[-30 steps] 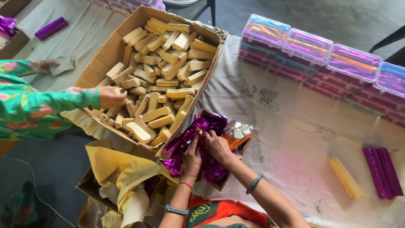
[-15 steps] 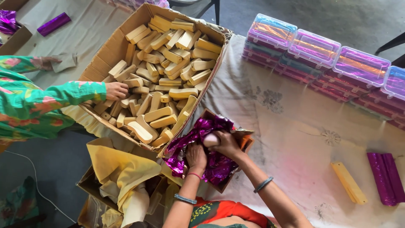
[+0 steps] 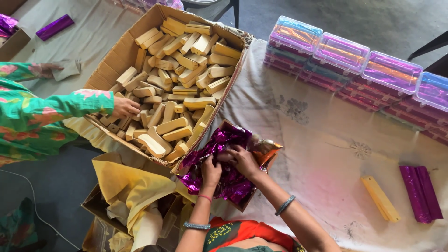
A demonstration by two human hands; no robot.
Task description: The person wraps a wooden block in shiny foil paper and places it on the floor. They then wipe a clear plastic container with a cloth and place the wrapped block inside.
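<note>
Fingers: left hand and right hand both curled shut, pinching crumpled purple foil.
Foil: lies in a small cardboard tray on the cloth-covered bench, directly under both hands.
Arms: forearms reach up from the bottom edge, wrists bent, bangles on each.
Left: co-worker's hand rests in a large carton of tan wooden blocks.
Far: stacked clear plastic boxes with purple contents.

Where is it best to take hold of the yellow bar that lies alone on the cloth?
Grip the yellow bar across its two long edges near the middle, coming from above. It lies flat on the cloth, long and narrow, with bare cloth on both sides, apart from the purple wrapped bars.
</note>
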